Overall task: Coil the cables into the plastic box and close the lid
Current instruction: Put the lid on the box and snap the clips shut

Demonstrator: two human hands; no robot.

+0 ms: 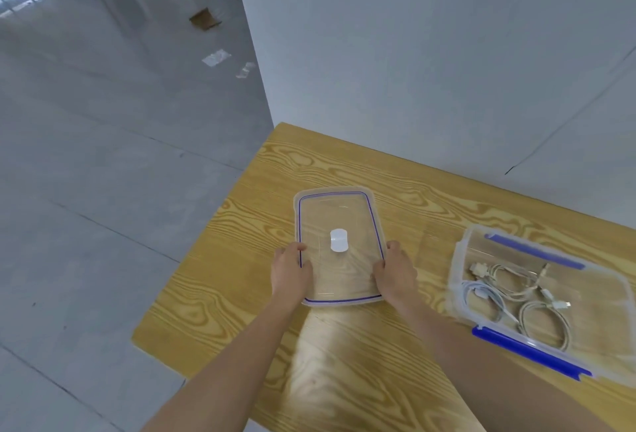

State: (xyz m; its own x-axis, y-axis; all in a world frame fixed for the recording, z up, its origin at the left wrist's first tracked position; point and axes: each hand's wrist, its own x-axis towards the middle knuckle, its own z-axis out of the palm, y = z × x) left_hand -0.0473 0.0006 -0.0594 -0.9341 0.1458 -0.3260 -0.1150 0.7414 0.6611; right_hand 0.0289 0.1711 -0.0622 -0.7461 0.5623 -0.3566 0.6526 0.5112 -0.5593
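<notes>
Grey floor (86, 190) fills the left side, with a scrap of brown cardboard (205, 19) and two bits of clear plastic wrap (216, 57) lying on it far off. The wood-grain counter (344, 362) begins right of that, set against a pale wall (413, 53).

On the counter's left part, the left hand (290, 271) grips the left long edge of the lid (339, 211), its fingers curled round the rim near the lid's near end. The lid is clear plastic with a thin blue seal line round its border and a small white label (339, 240) near its middle. It seems to lie flat on the counter, though whether it is lifted slightly I cannot tell. The right hand (394, 271) holds the opposite long edge in the same way, fingers wrapped over the rim.

Well apart to the right stands the clear plastic box (459, 259), uncovered, with blue clips (530, 352) on its near and far long sides. White cables (516, 294) lie inside it in loose loops, plugs showing among them.
</notes>
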